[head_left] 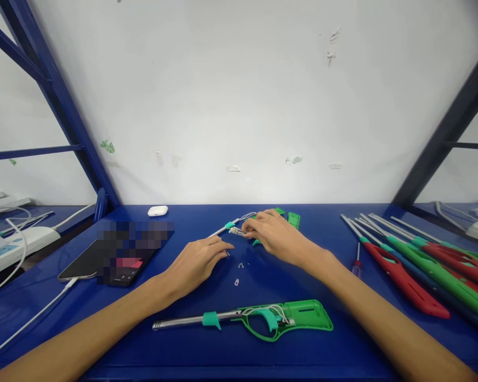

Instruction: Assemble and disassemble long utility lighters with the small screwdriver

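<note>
My right hand is closed in a pinch on a small whitish part with metal on it. To its left, my left hand has thumb and fingers drawn together; a tiny shiny bit shows at the fingertips, too small to name. A metal lighter tube with a teal collar and looped wires lies behind both hands. Green casing pieces are partly covered by my right hand. Nearer me rests an opened green gas lighter, its trigger and white wires exposed.
Small screws and a pale clip lie mid-table. Several red, green and blue lighters are fanned at right beside a screwdriver. At left are two phones, a charging cable and a white case.
</note>
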`<state>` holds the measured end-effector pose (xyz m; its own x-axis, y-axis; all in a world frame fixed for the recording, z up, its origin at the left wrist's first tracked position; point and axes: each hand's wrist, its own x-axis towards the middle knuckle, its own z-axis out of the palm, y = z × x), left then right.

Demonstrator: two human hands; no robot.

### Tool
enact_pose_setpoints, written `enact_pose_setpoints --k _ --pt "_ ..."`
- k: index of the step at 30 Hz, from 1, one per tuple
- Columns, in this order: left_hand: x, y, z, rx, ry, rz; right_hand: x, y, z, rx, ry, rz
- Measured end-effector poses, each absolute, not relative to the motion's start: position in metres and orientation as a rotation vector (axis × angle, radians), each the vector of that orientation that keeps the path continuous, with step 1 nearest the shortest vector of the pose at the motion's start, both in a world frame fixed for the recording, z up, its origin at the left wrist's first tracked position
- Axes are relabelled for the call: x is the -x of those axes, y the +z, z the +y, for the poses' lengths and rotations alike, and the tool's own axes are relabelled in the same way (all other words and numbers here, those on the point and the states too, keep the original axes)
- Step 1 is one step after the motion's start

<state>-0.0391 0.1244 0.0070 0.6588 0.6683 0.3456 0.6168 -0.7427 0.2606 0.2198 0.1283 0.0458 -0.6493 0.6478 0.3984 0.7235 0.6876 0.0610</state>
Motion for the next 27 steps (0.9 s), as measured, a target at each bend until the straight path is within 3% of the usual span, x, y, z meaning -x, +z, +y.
enact_pose_setpoints --k 27 --pt "0.04 0.02 0.125 -1.842 0.982 0.921 -0.216 0.041 0.124 0.926 -0.24 -2.581"
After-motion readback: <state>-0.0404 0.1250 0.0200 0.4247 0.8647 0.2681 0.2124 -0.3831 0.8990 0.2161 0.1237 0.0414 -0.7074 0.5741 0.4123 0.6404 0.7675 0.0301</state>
